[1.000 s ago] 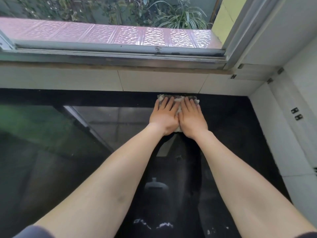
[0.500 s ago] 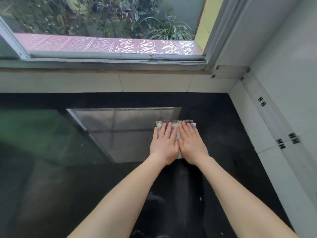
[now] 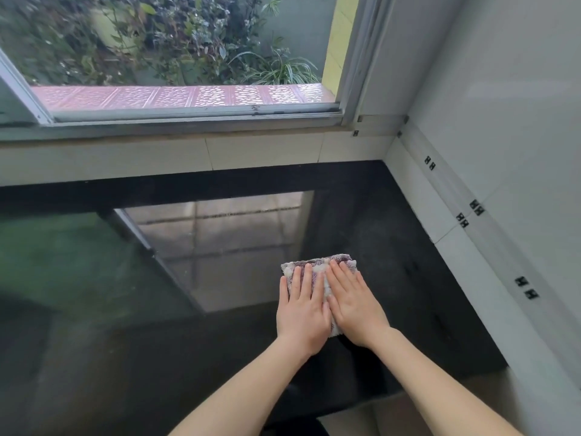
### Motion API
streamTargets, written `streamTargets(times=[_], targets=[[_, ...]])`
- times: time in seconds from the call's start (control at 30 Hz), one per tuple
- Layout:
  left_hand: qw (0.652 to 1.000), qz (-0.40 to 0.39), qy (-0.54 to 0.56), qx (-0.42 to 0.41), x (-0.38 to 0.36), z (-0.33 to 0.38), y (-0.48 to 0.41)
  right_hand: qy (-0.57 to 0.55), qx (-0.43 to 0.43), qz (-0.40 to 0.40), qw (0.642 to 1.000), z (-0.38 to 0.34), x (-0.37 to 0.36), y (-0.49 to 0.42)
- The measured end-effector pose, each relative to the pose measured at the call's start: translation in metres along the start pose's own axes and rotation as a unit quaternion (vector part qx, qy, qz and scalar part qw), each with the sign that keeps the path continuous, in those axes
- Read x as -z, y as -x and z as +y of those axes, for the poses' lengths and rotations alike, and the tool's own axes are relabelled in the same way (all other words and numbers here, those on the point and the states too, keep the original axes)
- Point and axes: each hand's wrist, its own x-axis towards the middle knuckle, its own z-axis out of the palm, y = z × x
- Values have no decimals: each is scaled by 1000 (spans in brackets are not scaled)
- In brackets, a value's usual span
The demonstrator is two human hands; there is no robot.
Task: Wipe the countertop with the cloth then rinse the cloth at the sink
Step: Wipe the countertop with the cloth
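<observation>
The folded cloth (image 3: 317,268), white with purple bands, lies flat on the black countertop (image 3: 393,247), now nearer the front edge than the back; a second ago it sat hard against the tiled backsplash (image 3: 264,152) below the window (image 3: 188,99), so the stroke has pulled it steadily toward the person. The left hand (image 3: 302,313) and right hand (image 3: 353,305) lie side by side on top of it, palms down, fingers straight and spread, pressing rather than clutching; neither is closed around anything. This reads as one wiping pass running from far to near along the right part of the counter, close to the white wall (image 3: 503,152). The glossy left stretch may need further passes. No sink is in view, so rinsing has not begun.
</observation>
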Motion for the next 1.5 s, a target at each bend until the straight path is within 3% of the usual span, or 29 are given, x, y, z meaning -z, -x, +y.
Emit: streamTargets(times=[0.13, 0.27, 0.6, 0.73, 1.1, 1.5], targets=[[1000, 3, 1, -4, -4, 10, 25, 5, -10, -17, 1000, -5, -3, 26], [1000, 10, 11, -11, -9, 22, 49, 10, -22, 32, 999, -15, 9, 56], [1000, 12, 6, -4, -3, 41, 82, 2, -34, 34, 999, -18, 2, 89], [1000, -18, 25, -6, -4, 49, 80, -3, -24, 35, 999, -10, 0, 92], [998, 4, 41, -53, -32, 113, 40, -6, -26, 34, 999, 71, -11, 106], [999, 13, 36, -25, -38, 136, 14, -48, -41, 30, 998, 93, 2, 94]])
